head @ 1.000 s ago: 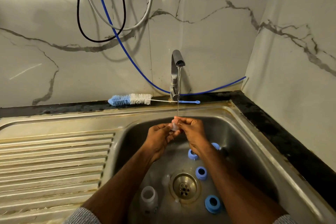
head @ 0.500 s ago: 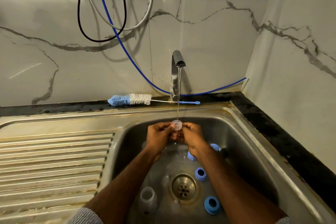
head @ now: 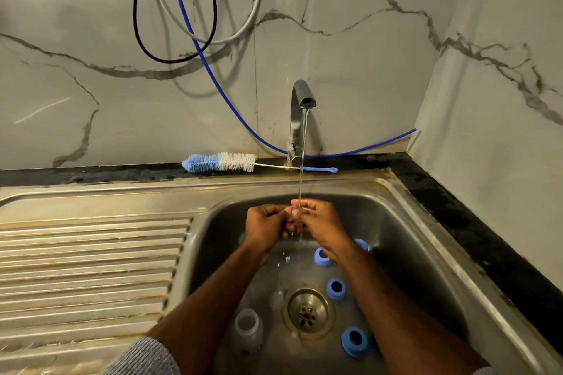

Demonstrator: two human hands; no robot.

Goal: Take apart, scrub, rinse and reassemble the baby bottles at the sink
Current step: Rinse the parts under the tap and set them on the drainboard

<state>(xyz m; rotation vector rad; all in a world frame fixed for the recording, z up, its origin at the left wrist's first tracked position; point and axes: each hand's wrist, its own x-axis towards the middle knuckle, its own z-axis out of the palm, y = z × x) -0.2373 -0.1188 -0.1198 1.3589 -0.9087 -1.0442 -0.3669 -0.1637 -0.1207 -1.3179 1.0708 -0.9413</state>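
At the middle of the frame we bring both hands together under the thin stream from the tap [head: 300, 119]. Our left hand [head: 265, 227] and right hand [head: 320, 224] curl their fingers round a small clear teat [head: 293, 211], pinching it between them right where the water lands, presumably so the flow rinses it. The teat is mostly covered by fingers, so we cannot tell which way it faces.

Below, in the sink [head: 396, 240], the other parts wait within reach: blue collar rings at centre right [head: 336, 289] and lower right [head: 354, 341], another partly hidden behind the right wrist [head: 322, 257], and a clear bottle [head: 247, 329] at lower centre. Its outline is faint against the steel. The bottle brush [head: 222, 162] lies on the ledge behind the sink, untouched.
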